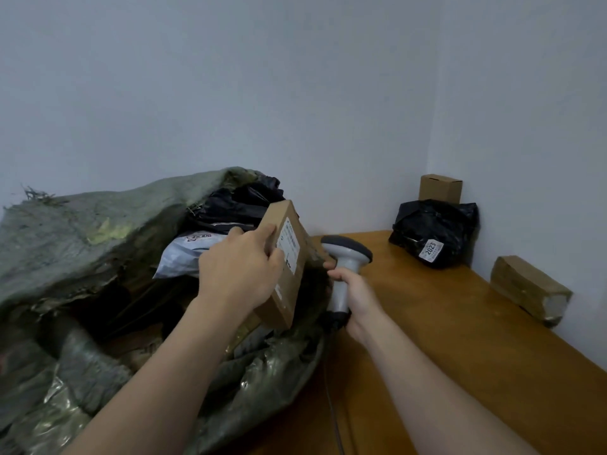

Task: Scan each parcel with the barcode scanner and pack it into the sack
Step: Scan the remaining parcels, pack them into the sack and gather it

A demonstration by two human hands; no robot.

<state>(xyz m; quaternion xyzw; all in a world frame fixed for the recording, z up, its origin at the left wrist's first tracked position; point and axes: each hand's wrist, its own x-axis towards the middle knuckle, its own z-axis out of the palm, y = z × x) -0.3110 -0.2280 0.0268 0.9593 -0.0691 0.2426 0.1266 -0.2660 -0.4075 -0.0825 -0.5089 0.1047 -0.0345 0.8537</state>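
My left hand (241,267) grips a flat brown cardboard parcel (289,270) tilted on edge above the sack's mouth, its white label facing right. My right hand (356,298) holds the grey barcode scanner (345,257) by its handle just right of the parcel, head near the label. The green woven sack (82,244) lies open at the left, holding a white mailer (184,254), black bags (243,201) and brown parcels deeper in shadow.
On the wooden table (460,339) against the wall sit a black bagged parcel (433,231) with a white label, a small brown box (440,188) behind it and a taped brown parcel (528,287) at the right. The scanner's cable (331,402) runs down toward me.
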